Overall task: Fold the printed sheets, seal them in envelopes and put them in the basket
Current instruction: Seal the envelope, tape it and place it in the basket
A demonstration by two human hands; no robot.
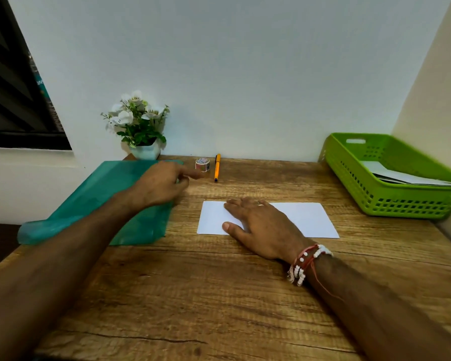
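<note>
A white envelope or folded sheet lies flat in the middle of the wooden desk. My right hand rests flat on its left half, fingers straight. My left hand hovers over the right edge of a teal plastic folder, its forefinger stretched toward a small roll of patterned tape; it holds nothing. A green plastic basket stands at the right, with white envelopes lying inside.
An orange pen lies beside the tape near the wall. A white pot of artificial flowers stands at the back left. A wall closes the desk's far side and the right side behind the basket.
</note>
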